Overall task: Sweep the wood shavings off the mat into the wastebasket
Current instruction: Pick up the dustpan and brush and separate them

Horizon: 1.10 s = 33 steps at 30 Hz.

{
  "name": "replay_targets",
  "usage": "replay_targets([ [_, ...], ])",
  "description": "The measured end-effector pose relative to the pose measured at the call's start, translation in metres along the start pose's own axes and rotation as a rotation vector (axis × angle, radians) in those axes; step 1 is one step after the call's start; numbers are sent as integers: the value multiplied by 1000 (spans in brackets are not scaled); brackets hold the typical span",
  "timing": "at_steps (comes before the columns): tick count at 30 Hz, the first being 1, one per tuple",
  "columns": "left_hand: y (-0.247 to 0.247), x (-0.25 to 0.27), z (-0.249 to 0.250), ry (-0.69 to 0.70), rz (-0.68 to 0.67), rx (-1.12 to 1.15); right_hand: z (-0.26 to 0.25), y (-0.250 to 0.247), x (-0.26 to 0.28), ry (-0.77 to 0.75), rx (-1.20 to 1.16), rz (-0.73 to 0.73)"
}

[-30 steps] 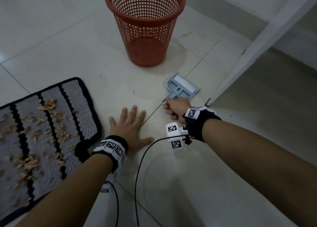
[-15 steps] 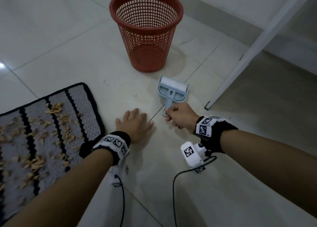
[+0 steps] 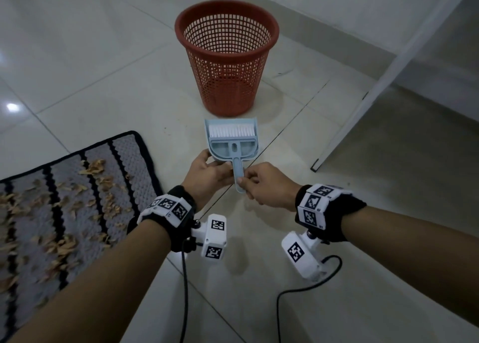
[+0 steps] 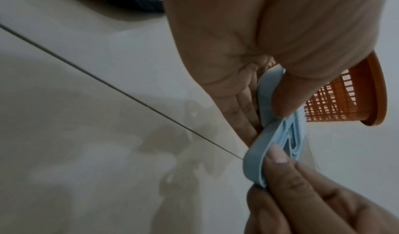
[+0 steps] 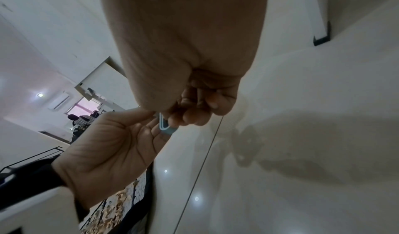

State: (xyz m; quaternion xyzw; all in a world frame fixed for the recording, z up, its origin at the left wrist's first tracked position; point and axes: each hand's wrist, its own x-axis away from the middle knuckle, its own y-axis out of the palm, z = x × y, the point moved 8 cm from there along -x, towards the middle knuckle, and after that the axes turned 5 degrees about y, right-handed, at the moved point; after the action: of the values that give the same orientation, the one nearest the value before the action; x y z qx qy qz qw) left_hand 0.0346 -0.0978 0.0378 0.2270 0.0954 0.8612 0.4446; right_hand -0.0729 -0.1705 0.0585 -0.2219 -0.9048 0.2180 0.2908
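Note:
A pale blue dustpan (image 3: 231, 149) with a white-bristled brush (image 3: 230, 130) nested in it is held just above the floor, in front of the red mesh wastebasket (image 3: 226, 57). My left hand (image 3: 215, 165) grips the pan's rear left edge, thumb on top; the left wrist view shows that edge (image 4: 266, 101) between thumb and fingers. My right hand (image 3: 242, 183) pinches the end of the set's handle (image 3: 239, 172), seen in the right wrist view as a blue tip (image 5: 166, 129) under curled fingers. The grey striped mat (image 3: 124, 156) lies at the left, strewn with wood shavings (image 3: 62, 244).
The floor is glossy white tile. A white slanted post (image 3: 383, 88) with a dark foot stands to the right of the wastebasket, with a wall behind it. Black cables (image 3: 184, 290) trail from both wrist cameras across the floor near me.
My left hand has left the floor and taken hold of the dustpan's rear edge. The dustpan set has turned to point at the wastebasket, with my right hand still on its handle.

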Motion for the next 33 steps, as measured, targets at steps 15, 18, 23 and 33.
replay_targets([
  [15,-9,10,20,66,40,-46,-37,-42,10,-163,183,459],
  [18,-5,12,22,68,34,-75,-47,-43,-2,-152,190,465],
  [23,1,16,27,78,35,-97,-44,-38,-17,34,61,436],
  [33,-14,25,54,113,103,-143,-76,-32,-21,24,-97,530],
])
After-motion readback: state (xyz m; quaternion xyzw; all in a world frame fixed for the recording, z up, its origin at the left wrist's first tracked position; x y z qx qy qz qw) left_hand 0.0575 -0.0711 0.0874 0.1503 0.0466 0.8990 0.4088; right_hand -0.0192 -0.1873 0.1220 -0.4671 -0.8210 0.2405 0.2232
